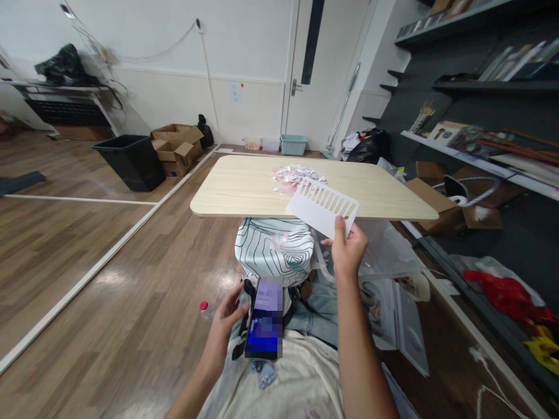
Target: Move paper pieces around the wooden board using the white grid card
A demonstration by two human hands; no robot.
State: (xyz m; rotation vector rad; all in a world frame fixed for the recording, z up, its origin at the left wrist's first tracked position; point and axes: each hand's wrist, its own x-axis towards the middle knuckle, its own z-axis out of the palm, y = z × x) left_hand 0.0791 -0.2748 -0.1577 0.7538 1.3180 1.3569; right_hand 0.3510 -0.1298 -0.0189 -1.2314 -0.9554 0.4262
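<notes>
My right hand pinches the lower right corner of a flat white panel with a row of long slots. The panel is tilted over the near edge of a pale wooden table. Behind it on the tabletop lies a loose heap of small white and pink pieces. My left hand has its fingers apart beside a phone that rests on my lap with its screen lit. Whether those fingers touch the phone or its black strap, I cannot tell.
Under the table sit a white cushion with black lines and a clear plastic bin. A red-capped bottle is on the floor at left. Farther back are a black trash bin and cardboard boxes. Dark shelves line the right.
</notes>
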